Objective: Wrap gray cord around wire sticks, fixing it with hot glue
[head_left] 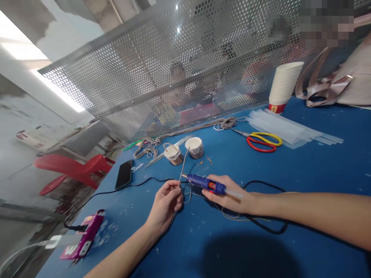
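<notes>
My left hand (167, 200) pinches a thin grey-brown cord (183, 166) that rises from the fingertips towards two small cups. A blue hot glue gun (203, 182) is gripped in my right hand (228, 195), its nozzle at the cord just above my left fingers. A clear glue stick (234, 194) pokes out of its back end. Beyond the hands stand a small cup with a white top and a cord loop (173, 153) and a second white-topped cup (194, 147). Whether the cord touches the second cup I cannot tell.
Scissors with red and yellow handles (263, 142) lie by clear glue sticks (292, 127) and stacked paper cups (285, 85). Bundled cord (149, 146) runs along a perforated metal screen (174, 85). A phone (124, 173) and purple power strip (84, 237) lie left; black cable crosses the blue table (174, 251).
</notes>
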`<state>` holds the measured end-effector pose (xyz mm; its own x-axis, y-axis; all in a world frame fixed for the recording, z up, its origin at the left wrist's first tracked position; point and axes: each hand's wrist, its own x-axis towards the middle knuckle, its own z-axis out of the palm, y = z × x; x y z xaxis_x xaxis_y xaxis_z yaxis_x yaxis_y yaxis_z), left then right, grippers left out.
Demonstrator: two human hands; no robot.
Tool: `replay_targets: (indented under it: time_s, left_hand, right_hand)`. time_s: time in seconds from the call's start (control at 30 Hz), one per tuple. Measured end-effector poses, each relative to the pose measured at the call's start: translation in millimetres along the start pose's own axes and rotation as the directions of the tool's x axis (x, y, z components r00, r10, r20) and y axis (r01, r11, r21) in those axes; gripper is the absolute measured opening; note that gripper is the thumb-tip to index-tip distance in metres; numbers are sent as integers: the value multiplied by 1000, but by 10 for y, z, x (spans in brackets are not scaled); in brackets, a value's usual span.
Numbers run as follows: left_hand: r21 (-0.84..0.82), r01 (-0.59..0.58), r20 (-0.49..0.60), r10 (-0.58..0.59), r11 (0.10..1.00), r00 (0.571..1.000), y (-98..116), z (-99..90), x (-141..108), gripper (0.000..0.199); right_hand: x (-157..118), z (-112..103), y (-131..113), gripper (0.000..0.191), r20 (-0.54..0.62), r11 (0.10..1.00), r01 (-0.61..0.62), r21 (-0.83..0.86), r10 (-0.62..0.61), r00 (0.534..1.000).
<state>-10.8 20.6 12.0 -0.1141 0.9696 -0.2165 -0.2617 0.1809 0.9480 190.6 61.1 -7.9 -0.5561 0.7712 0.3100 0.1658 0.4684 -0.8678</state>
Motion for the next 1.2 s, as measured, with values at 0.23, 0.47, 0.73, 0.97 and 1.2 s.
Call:
replay_targets:
  time_s: [0.23, 0.47, 0.73, 0.97, 1.2]
  left_hand:
    - [4, 21, 6, -21, 1000, 1000, -21, -28, 22, 16]
    - [30, 14, 17, -14, 999, 1000, -34, -41, 16, 15]
    - [20, -2, 0, 2, 1000, 1000, -45, -65, 29, 17]
    - [21, -16, 6, 16, 1000, 1000, -66, -85, 50, 19]
    - [12, -14, 5, 14, 1000, 1000, -69, -77, 43, 18]
  right_hand:
    - [11, -16, -6, 17, 36, 1000, 9, -4, -9, 999]
    - [-2, 36, 91, 14, 46, 995, 95, -25, -93, 995]
    - [-5, 28, 108, 12, 47, 987, 134, -94, -130, 990]
    - [-2, 38, 82, 10, 51, 979, 157, -132, -151, 987]
    - [0, 63, 102, 9, 44, 969, 187, -159, -182, 982]
